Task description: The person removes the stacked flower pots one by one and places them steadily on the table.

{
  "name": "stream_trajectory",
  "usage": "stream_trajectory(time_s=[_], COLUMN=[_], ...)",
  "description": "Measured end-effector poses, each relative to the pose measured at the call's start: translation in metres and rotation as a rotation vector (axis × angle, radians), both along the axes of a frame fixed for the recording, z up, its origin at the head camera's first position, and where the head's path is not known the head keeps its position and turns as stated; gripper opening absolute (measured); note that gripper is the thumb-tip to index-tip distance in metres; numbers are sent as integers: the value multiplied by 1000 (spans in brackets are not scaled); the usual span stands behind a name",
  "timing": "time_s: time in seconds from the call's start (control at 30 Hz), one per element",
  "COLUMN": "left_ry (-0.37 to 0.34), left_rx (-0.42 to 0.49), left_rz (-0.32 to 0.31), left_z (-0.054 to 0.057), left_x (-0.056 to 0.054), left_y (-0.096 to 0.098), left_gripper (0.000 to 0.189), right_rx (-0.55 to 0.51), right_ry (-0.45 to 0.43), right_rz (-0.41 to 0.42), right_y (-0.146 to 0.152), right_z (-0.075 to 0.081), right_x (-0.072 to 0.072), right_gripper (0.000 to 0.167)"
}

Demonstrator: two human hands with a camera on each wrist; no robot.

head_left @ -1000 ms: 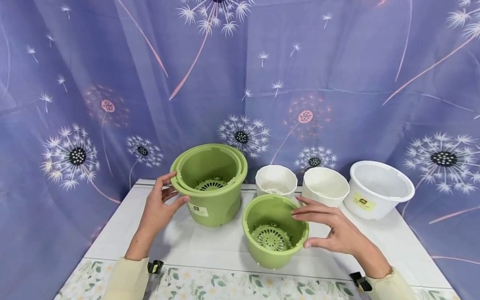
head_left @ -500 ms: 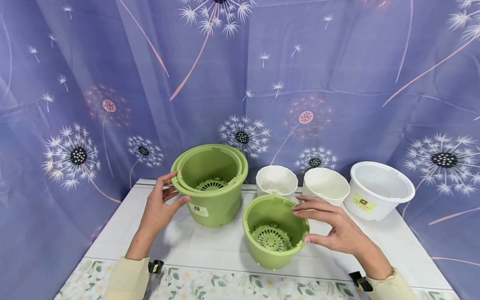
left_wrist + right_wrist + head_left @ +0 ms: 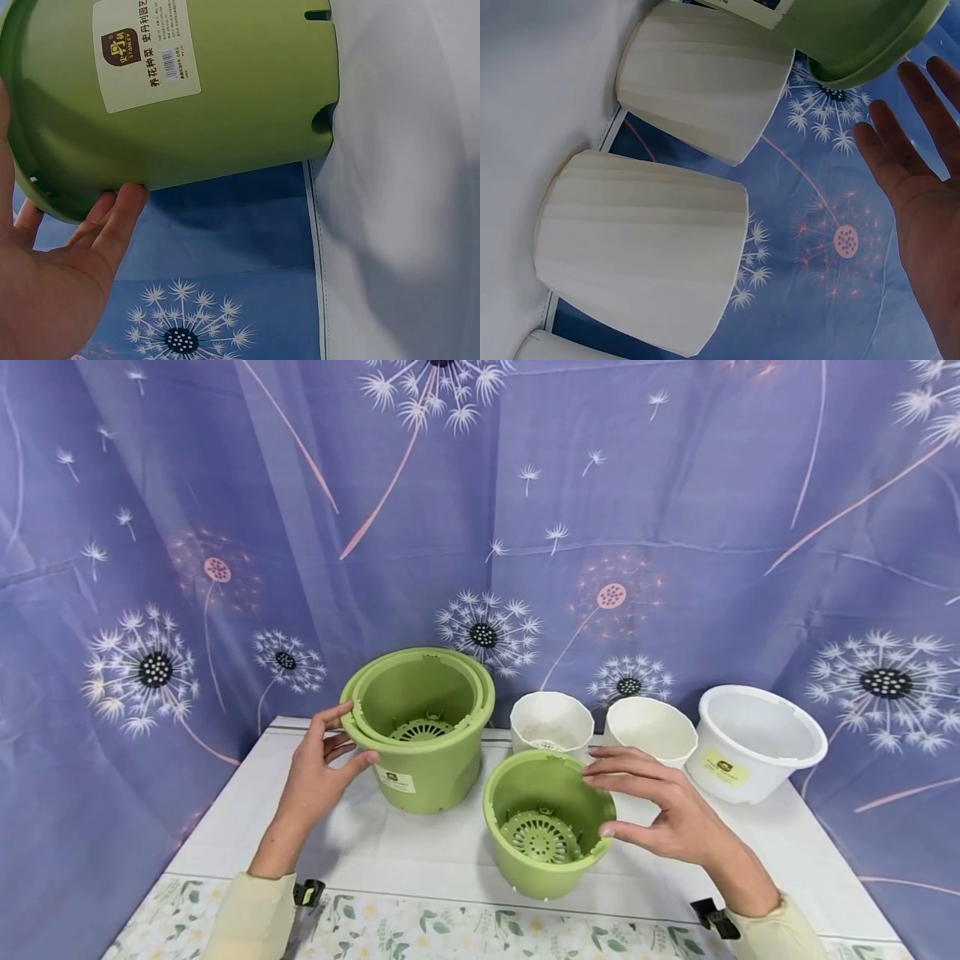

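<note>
My left hand rests at the left rim of a large green plastic flowerpot. Its fingertips touch the pot near the rim, thumb toward the label in front. Nested inside is another green pot with a slotted base. To the right stands a smaller green flowerpot, tilted toward me. Beside its right rim my right hand spreads its fingers, thumb close to the edge. In the right wrist view several fingers are apart from the green pot; thumb contact I cannot tell.
Behind the smaller green pot are two white faceted pots. A larger white pot with a yellow label stands at the far right. A white and floral cloth covers the table, and a purple dandelion curtain hangs behind it.
The right thumb has moved slightly up and left, closer to the smaller pot's rim. The left hand and the pots look unmoved.
</note>
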State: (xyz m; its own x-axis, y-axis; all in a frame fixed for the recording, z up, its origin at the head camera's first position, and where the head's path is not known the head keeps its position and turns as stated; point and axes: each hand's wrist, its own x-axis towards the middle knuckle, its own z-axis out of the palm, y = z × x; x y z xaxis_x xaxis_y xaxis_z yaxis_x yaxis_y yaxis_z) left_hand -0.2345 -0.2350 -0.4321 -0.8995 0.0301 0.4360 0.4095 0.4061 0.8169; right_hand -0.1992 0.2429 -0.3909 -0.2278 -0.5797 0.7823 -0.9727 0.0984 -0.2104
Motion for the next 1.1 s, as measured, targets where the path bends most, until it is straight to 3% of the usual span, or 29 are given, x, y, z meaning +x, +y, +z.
stream_trajectory(time_s=[0.23,0.57,1.1], left_ry=[0,-10,1], left_rx=[11,4,2], left_rz=[-10,-2,0], left_z=[-1,-2,-1], left_x=[0,-1,-1], left_y=[1,-1,-2], left_gripper=[83,83,82], right_rx=[12,65,128], right_ry=[21,37,93], right_rz=[-6,-58,-40], right_y=[-1,0,-13], right_z=[7,6,28], right_x=[-2,-14,-26], right_gripper=[44,46,44])
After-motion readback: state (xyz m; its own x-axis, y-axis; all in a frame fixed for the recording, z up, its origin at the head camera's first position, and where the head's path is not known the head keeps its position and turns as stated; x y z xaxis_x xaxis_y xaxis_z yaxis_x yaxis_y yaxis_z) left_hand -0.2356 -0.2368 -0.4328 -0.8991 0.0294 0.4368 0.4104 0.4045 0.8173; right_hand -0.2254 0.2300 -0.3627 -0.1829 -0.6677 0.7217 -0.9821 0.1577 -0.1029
